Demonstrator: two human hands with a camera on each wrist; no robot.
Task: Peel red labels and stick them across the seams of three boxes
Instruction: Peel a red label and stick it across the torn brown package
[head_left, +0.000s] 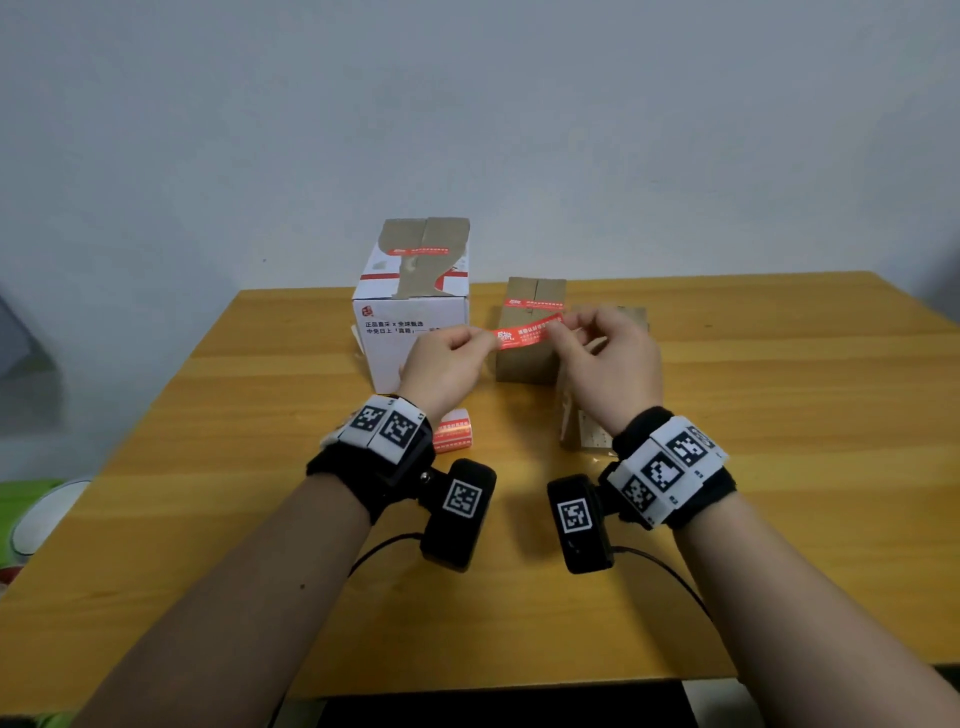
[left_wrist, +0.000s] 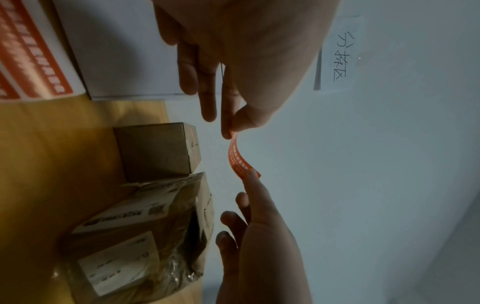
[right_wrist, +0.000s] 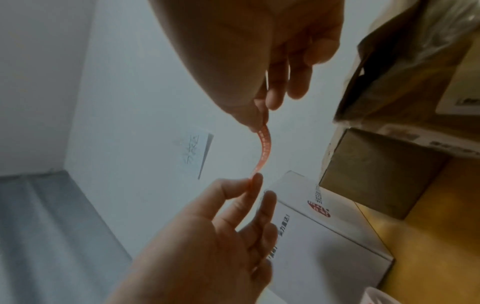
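Observation:
A peeled red label is stretched in the air between both hands, above the small brown box. My left hand pinches its left end, my right hand pinches its right end. The left wrist view shows the label curved between thumb and forefinger pinches; the right wrist view shows the label the same way. The white box carries a red label across its top seam. Another red label crosses the brown box's seam. A plastic-wrapped box lies under my right hand.
A stack of red labels lies on the wooden table behind my left wrist. The three boxes stand close together at the table's far middle. A paper note hangs on the wall behind.

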